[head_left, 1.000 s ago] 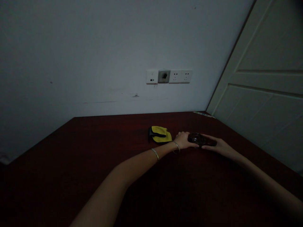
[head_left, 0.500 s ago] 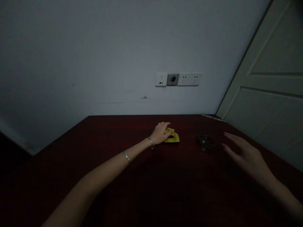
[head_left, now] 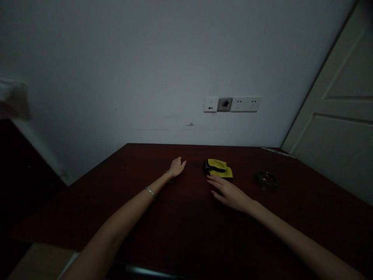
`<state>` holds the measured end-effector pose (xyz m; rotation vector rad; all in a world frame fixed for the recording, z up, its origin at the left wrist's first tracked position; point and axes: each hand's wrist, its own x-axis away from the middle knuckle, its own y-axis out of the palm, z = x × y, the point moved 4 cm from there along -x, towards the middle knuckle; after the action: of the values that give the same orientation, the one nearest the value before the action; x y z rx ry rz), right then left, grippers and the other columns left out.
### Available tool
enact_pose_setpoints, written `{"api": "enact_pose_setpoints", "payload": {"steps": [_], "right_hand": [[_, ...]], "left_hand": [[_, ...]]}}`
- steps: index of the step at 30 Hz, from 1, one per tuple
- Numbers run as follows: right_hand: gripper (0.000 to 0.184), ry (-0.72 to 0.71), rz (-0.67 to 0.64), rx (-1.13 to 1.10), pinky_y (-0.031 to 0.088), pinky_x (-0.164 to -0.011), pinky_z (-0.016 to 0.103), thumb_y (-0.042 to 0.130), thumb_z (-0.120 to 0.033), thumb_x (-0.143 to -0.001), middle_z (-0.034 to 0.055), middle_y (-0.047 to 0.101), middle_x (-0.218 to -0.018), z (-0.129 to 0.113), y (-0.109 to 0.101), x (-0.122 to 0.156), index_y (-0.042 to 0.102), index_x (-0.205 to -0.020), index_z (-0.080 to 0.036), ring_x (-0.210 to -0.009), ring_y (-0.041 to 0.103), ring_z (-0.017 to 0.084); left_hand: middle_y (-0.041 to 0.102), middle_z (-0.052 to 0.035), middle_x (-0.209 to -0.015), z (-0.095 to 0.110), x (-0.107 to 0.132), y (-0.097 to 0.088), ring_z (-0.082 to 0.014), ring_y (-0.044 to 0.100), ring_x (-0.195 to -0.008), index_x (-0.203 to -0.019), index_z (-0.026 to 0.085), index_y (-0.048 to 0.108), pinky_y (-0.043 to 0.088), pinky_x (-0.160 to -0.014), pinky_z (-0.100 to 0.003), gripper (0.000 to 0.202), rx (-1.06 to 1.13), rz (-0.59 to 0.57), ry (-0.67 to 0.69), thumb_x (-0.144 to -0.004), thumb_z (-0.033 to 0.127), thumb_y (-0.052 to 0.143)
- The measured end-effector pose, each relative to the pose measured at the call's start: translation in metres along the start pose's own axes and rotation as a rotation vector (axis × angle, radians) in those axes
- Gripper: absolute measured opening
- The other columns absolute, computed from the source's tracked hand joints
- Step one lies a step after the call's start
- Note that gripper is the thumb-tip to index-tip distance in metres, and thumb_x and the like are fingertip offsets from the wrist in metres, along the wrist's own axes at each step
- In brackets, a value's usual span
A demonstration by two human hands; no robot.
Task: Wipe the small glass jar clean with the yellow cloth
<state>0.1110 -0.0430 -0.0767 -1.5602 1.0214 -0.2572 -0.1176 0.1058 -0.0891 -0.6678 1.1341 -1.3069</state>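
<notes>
A folded yellow and black cloth (head_left: pixel 219 169) lies on the dark red table (head_left: pixel 186 233) near the wall. My right hand (head_left: pixel 229 191) lies flat and open just in front of the cloth, its fingertips almost at the cloth's near edge. My left hand (head_left: pixel 177 166) rests open on the table to the left of the cloth, a short gap away, holding nothing; two bangles sit on that arm. A small dark glass dish (head_left: pixel 266 180) stands on the table to the right of the cloth, untouched.
A white wall with a row of sockets (head_left: pixel 232 104) rises behind the table. A pale door (head_left: pixel 338 128) stands at the right. A dark piece of furniture (head_left: pixel 17 155) is at the left, and the table's near edge runs along the bottom left.
Both hands let go of the glass dish. My left hand went to the cloth, then further left. My right hand swung left to just in front of the cloth. The view has panned left.
</notes>
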Motion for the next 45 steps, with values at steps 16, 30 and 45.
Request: {"api": "enact_pose_setpoints", "payload": {"steps": [16,30,45], "right_hand": [[0.044,0.092,-0.003,-0.059,0.034,-0.11,0.048,0.046,-0.031,-0.09,0.0153,0.048,-0.141,0.009,0.029,-0.011,0.054,-0.13,-0.014,-0.133,0.043,0.027],[0.045,0.081,-0.009,-0.04,0.034,-0.111,0.046,0.046,-0.03,-0.09,0.0153,0.048,-0.141,0.011,0.03,-0.012,0.054,-0.131,-0.013,-0.133,0.042,0.026],[0.045,0.072,-0.012,-0.009,0.035,-0.111,0.045,0.044,-0.028,-0.091,0.0163,0.048,-0.141,0.014,0.03,-0.012,0.053,-0.132,-0.01,-0.133,0.042,0.026]], "left_hand": [[0.027,-0.0209,-0.152,0.001,0.012,0.019,-0.0368,0.019,-0.142,-0.139,0.011,0.036,0.021,-0.112,-0.049,0.071,-0.166,-0.184,0.026,-0.088,0.06,0.033],[0.027,-0.0216,-0.152,0.005,0.014,0.018,-0.0365,0.019,-0.142,-0.139,0.01,0.034,0.019,-0.112,-0.047,0.07,-0.194,-0.177,0.041,-0.088,0.058,0.03],[0.028,-0.0216,-0.152,0.006,0.009,0.021,-0.0359,0.021,-0.142,-0.14,0.009,0.034,0.022,-0.111,-0.048,0.071,-0.259,-0.179,0.047,-0.089,0.058,0.028]]}}
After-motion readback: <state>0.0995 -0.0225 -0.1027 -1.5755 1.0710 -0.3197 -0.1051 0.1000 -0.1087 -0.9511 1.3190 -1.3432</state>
